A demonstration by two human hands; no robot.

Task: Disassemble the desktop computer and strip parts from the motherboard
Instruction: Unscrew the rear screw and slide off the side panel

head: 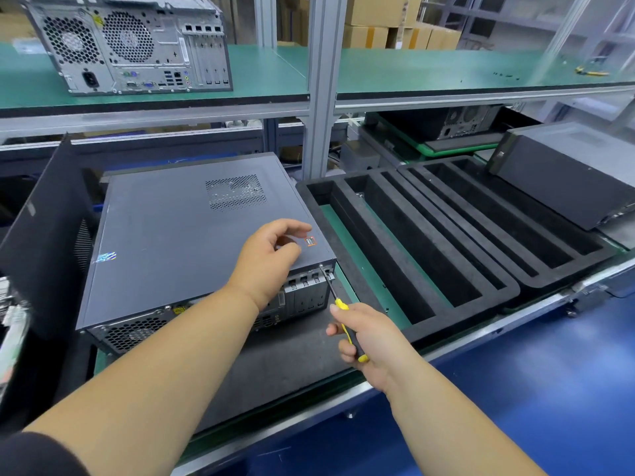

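Note:
A dark grey desktop computer (178,242) lies on its side on the workbench, its rear panel facing me. My left hand (271,255) hovers over the near right corner of its top cover, fingers loosely curled and holding nothing. My right hand (364,338) grips a yellow and black screwdriver (338,305). The screwdriver's tip sits at a screw on the upper right corner of the rear panel.
Black foam trays with long slots (446,242) lie right of the computer. A black side panel (44,235) leans at the left. Another computer (130,46) stands on the green upper shelf (446,70). A dark case (567,176) sits far right.

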